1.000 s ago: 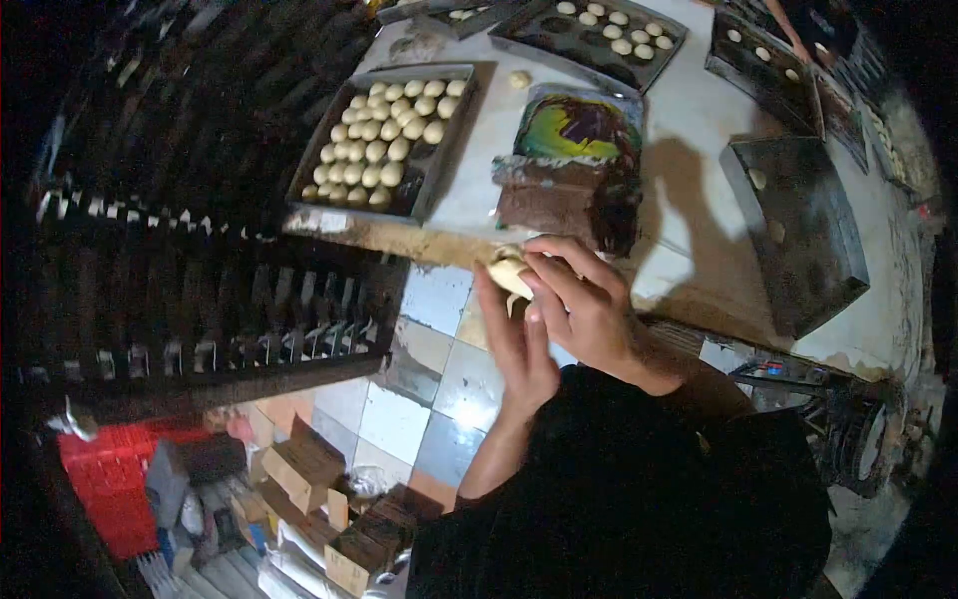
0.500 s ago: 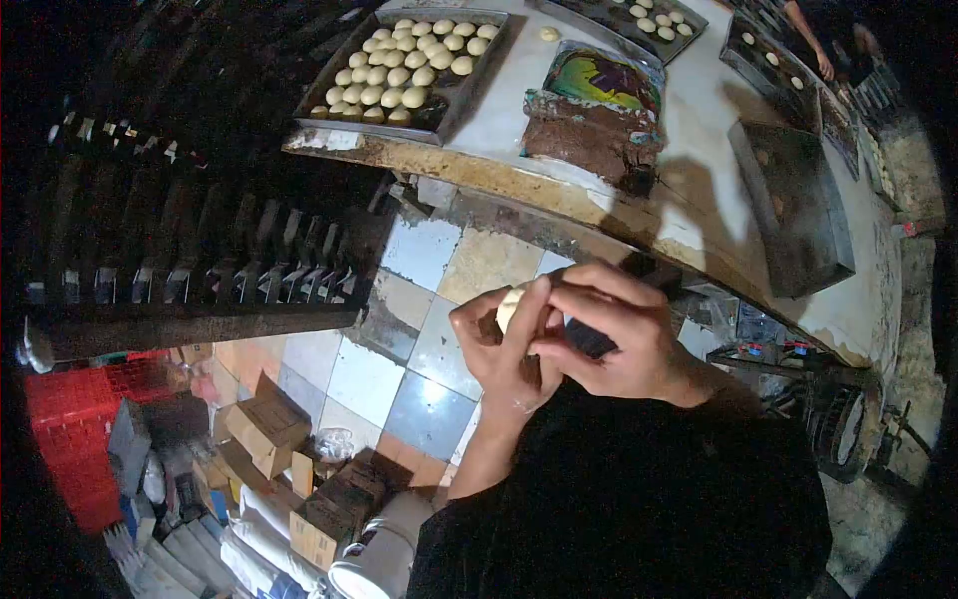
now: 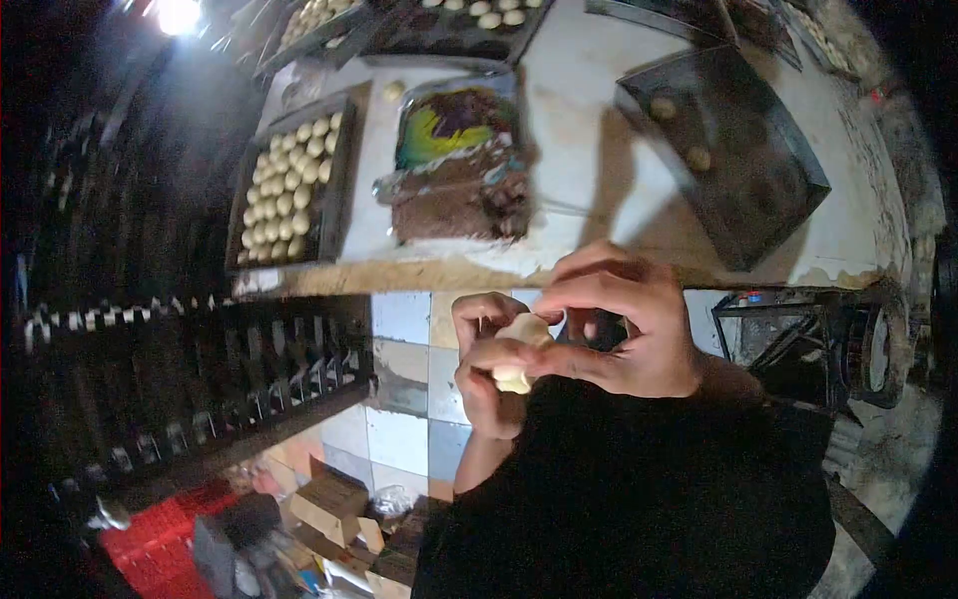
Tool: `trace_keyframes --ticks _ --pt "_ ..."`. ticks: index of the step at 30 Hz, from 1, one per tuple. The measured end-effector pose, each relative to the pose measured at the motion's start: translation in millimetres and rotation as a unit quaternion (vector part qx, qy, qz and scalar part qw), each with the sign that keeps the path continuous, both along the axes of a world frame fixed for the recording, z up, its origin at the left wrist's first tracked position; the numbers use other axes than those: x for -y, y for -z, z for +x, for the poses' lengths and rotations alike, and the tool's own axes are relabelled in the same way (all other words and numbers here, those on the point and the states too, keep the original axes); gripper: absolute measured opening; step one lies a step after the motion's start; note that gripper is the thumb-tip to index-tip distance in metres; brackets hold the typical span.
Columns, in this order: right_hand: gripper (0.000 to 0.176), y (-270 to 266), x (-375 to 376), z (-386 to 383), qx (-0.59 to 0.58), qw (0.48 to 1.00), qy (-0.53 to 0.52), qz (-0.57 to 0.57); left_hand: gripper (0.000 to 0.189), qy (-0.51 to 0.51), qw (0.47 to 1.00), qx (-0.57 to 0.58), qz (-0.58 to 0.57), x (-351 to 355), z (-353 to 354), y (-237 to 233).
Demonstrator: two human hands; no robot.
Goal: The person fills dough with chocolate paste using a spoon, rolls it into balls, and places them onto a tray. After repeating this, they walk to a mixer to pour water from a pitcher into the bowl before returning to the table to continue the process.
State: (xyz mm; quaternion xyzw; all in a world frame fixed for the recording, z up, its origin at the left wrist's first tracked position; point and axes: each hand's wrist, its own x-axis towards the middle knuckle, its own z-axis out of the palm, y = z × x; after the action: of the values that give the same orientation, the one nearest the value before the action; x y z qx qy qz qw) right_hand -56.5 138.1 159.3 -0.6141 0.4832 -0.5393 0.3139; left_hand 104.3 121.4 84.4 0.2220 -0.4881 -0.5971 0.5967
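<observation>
A piece of pale dough (image 3: 525, 331) is held in front of my body, over the floor just short of the table edge. My left hand (image 3: 484, 391) is closed around it, and a lump of the dough bulges out below the fingers. My right hand (image 3: 639, 324) pinches the dough's right side between thumb and fingertips, with its palm hollow. Beyond both hands, on the table, lies a brown block of paste (image 3: 449, 212) in a torn, colourful wrapper (image 3: 454, 125). A single dough ball (image 3: 394, 91) rests beside the wrapper.
A tray (image 3: 344, 190) with rows of dough balls stands at the table's left. Another tray (image 3: 519, 48) with dough balls lies at the back. On the right sits a dark tray (image 3: 743, 190) with a few round pieces. Dark racks, a red crate (image 3: 165, 539) and cardboard boxes (image 3: 329, 504) are at lower left.
The view has turned, bringing the table lower in the frame. My left fingers have shifted on the dough, and more of it shows between the hands. My right hand still pinches beside it.
</observation>
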Motion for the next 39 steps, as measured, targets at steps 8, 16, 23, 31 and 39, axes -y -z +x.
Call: trace_keyframes --ticks 8,16,23,31,39 --pt "0.031 29 10 -132 -0.029 0.978 0.086 -0.186 0.068 -0.169 0.961 0.154 -0.155 51 -169 -12" --pt "0.026 70 26 -223 0.108 0.991 0.073 0.007 0.037 0.174 0.966 0.068 -0.18 104 -276 5" --pt "0.027 81 49 -277 -0.21 0.962 0.173 -0.028 0.01 0.161 0.925 0.342 0.043 130 -317 103" --pt "0.021 156 86 -336 -0.022 0.97 0.145 0.193 0.028 0.351 0.867 0.331 0.126 138 -324 121" --pt "0.045 212 153 -425 -0.161 0.928 0.177 0.287 0.034 0.198 0.927 0.293 0.124 166 -211 74"
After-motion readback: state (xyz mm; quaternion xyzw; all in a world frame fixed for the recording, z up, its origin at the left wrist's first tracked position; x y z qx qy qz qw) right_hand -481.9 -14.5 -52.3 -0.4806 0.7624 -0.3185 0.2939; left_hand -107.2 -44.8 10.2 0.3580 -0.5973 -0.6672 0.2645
